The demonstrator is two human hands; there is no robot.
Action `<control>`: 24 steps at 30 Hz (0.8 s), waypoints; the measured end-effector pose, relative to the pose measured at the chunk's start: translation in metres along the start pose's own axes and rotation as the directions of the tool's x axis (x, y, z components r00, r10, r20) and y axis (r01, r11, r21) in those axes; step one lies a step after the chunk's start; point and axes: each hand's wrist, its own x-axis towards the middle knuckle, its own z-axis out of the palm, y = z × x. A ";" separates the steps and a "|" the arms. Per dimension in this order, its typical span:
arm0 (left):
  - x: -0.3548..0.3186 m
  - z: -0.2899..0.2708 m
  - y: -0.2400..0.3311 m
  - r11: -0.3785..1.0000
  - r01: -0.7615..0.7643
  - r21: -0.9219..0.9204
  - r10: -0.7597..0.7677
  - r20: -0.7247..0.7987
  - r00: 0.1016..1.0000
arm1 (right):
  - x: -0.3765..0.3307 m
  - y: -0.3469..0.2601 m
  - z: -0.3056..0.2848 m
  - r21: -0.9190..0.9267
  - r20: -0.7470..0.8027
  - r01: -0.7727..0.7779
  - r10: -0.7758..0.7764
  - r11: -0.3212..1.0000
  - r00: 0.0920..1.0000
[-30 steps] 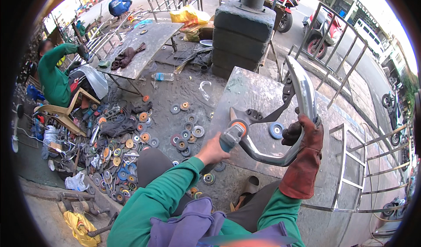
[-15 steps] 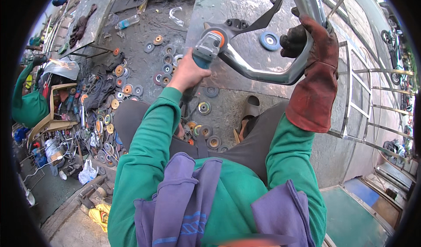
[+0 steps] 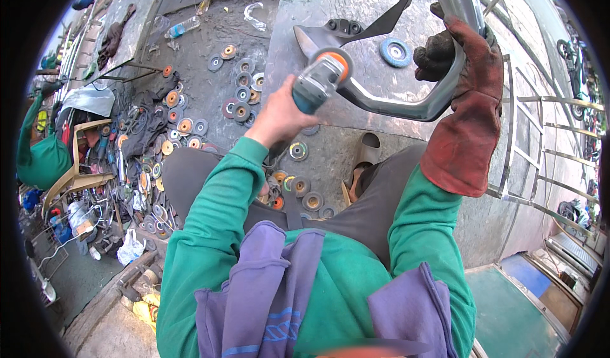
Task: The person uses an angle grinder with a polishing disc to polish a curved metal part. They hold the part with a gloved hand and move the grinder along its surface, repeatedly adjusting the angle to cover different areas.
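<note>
My bare left hand (image 3: 279,113) is closed around the body of an angle grinder (image 3: 318,83) with a blue housing and a silver head. Its orange-backed disc (image 3: 340,62) lies against or just over the left end of a bent, shiny metal tube frame (image 3: 397,107); exact contact cannot be made out. Black brackets (image 3: 378,27) are joined to this frame. My right hand (image 3: 464,65), in a red leather glove with dark fingers, grips the frame's right side. The frame is held above a worn board, on which a blue flap disc (image 3: 395,52) lies.
Many used grinding discs (image 3: 243,94) lie on the floor at left and between my legs. A metal rack (image 3: 524,129) stands at right. Far left, another person in a green sleeve (image 3: 44,161) works beside a wooden chair frame (image 3: 76,167). A plastic bottle (image 3: 183,27) lies upper left.
My left hand has moved the grinder right and slightly nearer along the tube, away from the bracket end. The gloved right hand and the frame have shifted slightly right.
</note>
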 end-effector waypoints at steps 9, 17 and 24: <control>0.024 -0.012 -0.012 0.999 0.053 0.000 -0.053 -0.077 0.996 | 0.000 -0.003 0.002 -0.045 0.020 -0.006 0.007 0.999 1.000; 0.017 -0.004 -0.014 1.000 -0.015 0.011 0.017 -0.139 0.990 | -0.002 -0.006 0.004 -0.012 0.139 -0.032 0.033 0.999 0.990; 0.010 -0.005 -0.007 0.999 0.021 -0.025 -0.024 -0.111 0.994 | 0.001 -0.008 0.003 0.085 0.119 0.018 -0.028 0.996 0.992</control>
